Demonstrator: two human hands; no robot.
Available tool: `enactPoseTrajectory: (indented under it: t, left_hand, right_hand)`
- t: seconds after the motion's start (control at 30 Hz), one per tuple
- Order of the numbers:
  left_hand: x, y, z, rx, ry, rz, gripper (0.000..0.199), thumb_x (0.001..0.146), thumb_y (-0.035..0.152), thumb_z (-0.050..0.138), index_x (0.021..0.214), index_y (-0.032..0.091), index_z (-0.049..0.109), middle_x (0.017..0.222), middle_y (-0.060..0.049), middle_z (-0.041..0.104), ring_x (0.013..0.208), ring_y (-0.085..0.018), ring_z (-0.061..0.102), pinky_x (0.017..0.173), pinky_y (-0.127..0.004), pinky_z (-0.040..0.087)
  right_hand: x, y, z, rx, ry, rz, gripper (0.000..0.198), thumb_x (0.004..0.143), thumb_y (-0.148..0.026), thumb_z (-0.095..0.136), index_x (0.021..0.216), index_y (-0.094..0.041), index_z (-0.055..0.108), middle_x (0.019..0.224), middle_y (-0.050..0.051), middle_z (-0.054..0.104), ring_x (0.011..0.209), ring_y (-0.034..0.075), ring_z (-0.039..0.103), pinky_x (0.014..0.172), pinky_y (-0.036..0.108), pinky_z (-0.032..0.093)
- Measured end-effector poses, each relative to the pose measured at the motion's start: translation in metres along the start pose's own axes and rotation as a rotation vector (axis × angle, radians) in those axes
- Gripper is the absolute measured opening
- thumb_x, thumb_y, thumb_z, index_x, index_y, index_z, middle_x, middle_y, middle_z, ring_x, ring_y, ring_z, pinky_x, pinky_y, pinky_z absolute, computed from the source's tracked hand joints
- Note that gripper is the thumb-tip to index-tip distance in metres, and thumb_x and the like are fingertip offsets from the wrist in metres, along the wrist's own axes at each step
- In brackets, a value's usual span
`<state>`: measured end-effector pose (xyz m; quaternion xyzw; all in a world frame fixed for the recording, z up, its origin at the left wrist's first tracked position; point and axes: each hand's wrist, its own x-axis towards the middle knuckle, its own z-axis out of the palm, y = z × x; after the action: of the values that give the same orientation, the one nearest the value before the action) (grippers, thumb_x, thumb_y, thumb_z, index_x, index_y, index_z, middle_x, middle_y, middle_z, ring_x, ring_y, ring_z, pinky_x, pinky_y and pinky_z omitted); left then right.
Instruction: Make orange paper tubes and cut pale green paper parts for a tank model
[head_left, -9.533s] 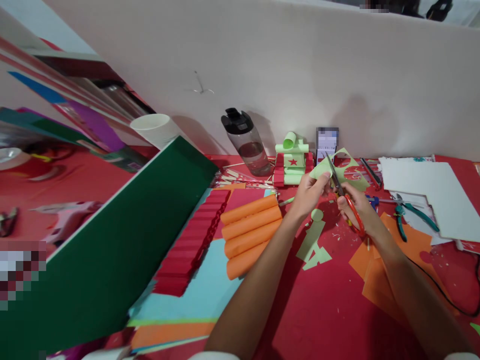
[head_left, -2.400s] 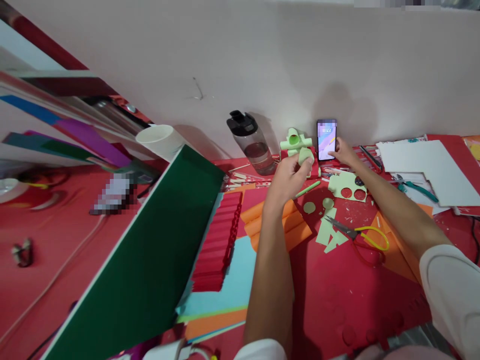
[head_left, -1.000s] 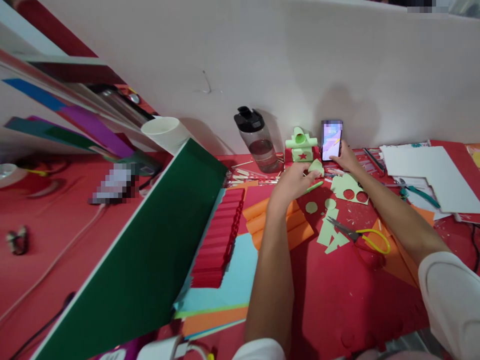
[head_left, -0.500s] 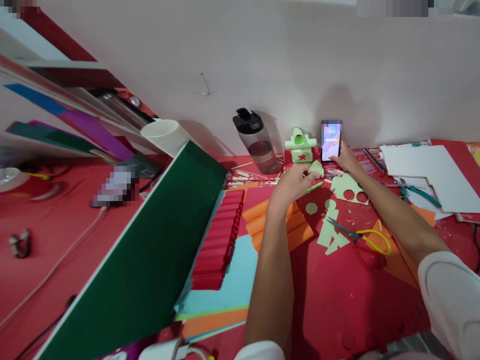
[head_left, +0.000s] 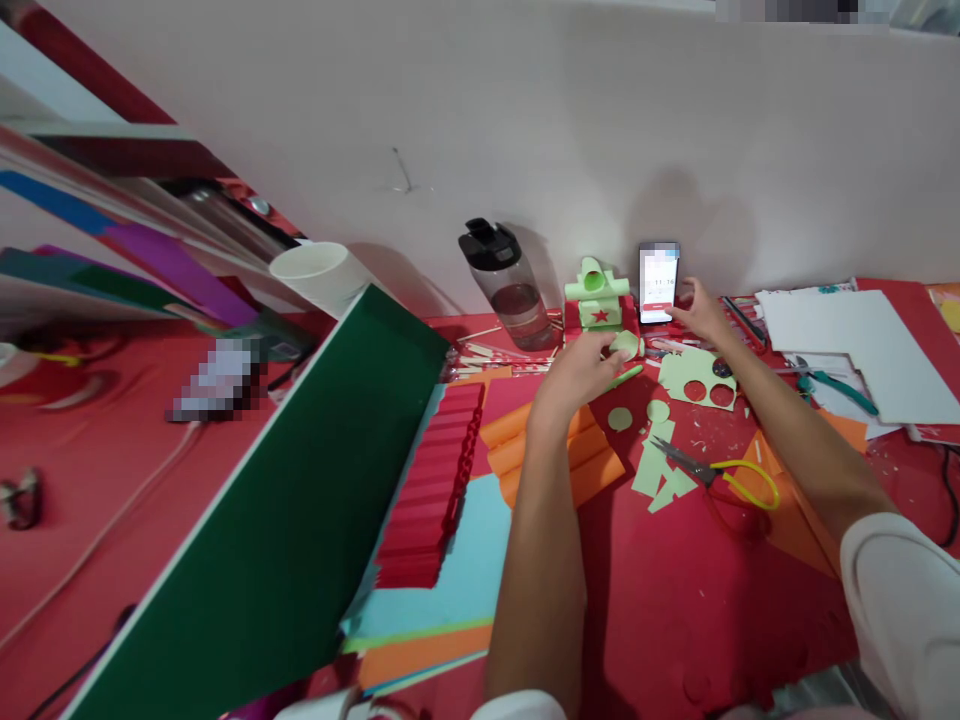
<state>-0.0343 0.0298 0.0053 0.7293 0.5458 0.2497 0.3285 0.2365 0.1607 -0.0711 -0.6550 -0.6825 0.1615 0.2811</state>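
Over the orange corrugated paper (head_left: 596,455), my left hand (head_left: 576,375) pinches a small light green paper piece (head_left: 627,345) between thumb and fingers. Just behind it stands a light green paper model (head_left: 598,290) with rolled tubes and a red star. My right hand (head_left: 703,315) is at the lower right of an upright phone (head_left: 658,290), fingers apart, the thumb close to the lit screen. Light green cut-outs lie between my arms: a sheet with round holes (head_left: 694,378), discs (head_left: 620,419) and strips (head_left: 654,455). Yellow-handled scissors (head_left: 712,472) lie open beside them.
A dark green board (head_left: 285,500) leans at the left beside folded red paper (head_left: 435,480) and blue sheets (head_left: 450,570). Along the wall stand a water bottle (head_left: 510,285) and a white cup (head_left: 322,275). Teal pliers (head_left: 836,385) and white boards (head_left: 862,330) lie at the right.
The phone screen has switched from a coloured wallpaper to a white page with digits. My right hand has drawn slightly off the phone's edge. The green piece in my left hand has tilted.
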Motion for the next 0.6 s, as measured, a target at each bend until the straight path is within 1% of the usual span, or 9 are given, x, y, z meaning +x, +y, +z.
enactPoseTrajectory:
  t: [0.07, 0.13, 0.23, 0.33, 0.43, 0.53, 0.6]
  left_hand:
    - [0.001, -0.001, 0.001, 0.011, 0.007, 0.000, 0.034, 0.093, 0.030, 0.058, 0.068, 0.024, 0.036, 0.062, 0.004, 0.040, 0.056, -0.014, 0.035, 0.058, -0.030, 0.024]
    - [0.002, -0.002, 0.004, 0.021, 0.009, 0.002, 0.034, 0.093, 0.030, 0.057, 0.069, 0.024, 0.035, 0.062, 0.004, 0.039, 0.056, -0.014, 0.035, 0.057, -0.029, 0.024]
    - [0.005, -0.004, 0.009, 0.016, 0.008, 0.019, 0.034, 0.096, 0.031, 0.054, 0.068, 0.024, 0.036, 0.061, 0.004, 0.037, 0.057, -0.014, 0.036, 0.057, -0.029, 0.024]
    - [0.008, -0.007, 0.013, -0.007, -0.004, 0.025, 0.036, 0.096, 0.033, 0.054, 0.067, 0.024, 0.034, 0.061, 0.004, 0.033, 0.056, -0.013, 0.033, 0.056, -0.029, 0.023]
    - [0.011, -0.010, 0.015, -0.021, 0.001, 0.043, 0.038, 0.093, 0.034, 0.057, 0.066, 0.024, 0.033, 0.061, 0.005, 0.031, 0.057, -0.013, 0.030, 0.056, -0.029, 0.022]
    - [0.013, -0.011, 0.017, -0.035, 0.024, 0.061, 0.035, 0.092, 0.033, 0.057, 0.067, 0.024, 0.034, 0.062, 0.005, 0.034, 0.058, -0.013, 0.032, 0.057, -0.028, 0.024]
    - [0.014, -0.012, 0.019, -0.046, 0.025, 0.058, 0.033, 0.092, 0.033, 0.057, 0.067, 0.023, 0.036, 0.062, 0.004, 0.038, 0.058, -0.013, 0.034, 0.057, -0.028, 0.026]
  right_hand:
    - [-0.012, 0.005, -0.019, 0.018, -0.013, -0.022, 0.057, 0.088, -0.037, 0.077, 0.137, -0.018, 0.057, 0.119, 0.013, 0.076, 0.100, 0.027, 0.072, 0.096, 0.043, 0.054]
    - [-0.028, 0.010, -0.037, 0.035, -0.106, -0.067, 0.043, 0.089, -0.038, 0.075, 0.127, -0.020, 0.063, 0.108, 0.009, 0.079, 0.092, 0.025, 0.073, 0.090, 0.040, 0.055]
    - [-0.054, 0.016, -0.055, -0.012, -0.255, -0.131, 0.030, 0.087, -0.036, 0.078, 0.112, -0.020, 0.069, 0.107, 0.009, 0.079, 0.097, 0.025, 0.074, 0.086, 0.037, 0.055]
    - [-0.072, 0.017, -0.061, -0.119, -0.327, -0.152, 0.029, 0.085, -0.030, 0.081, 0.111, -0.020, 0.071, 0.109, 0.009, 0.080, 0.100, 0.024, 0.074, 0.087, 0.034, 0.054]
    - [-0.080, 0.015, -0.061, -0.212, -0.334, -0.170, 0.029, 0.086, -0.025, 0.079, 0.113, -0.019, 0.072, 0.109, 0.010, 0.080, 0.100, 0.025, 0.073, 0.088, 0.035, 0.053]
    - [-0.083, 0.012, -0.063, -0.213, -0.328, -0.158, 0.024, 0.089, -0.020, 0.072, 0.113, -0.018, 0.073, 0.105, 0.010, 0.080, 0.095, 0.023, 0.073, 0.086, 0.034, 0.052]
    - [-0.085, 0.008, -0.069, -0.154, -0.340, -0.141, 0.020, 0.091, -0.019, 0.067, 0.110, -0.018, 0.074, 0.101, 0.010, 0.079, 0.091, 0.022, 0.072, 0.084, 0.034, 0.052]
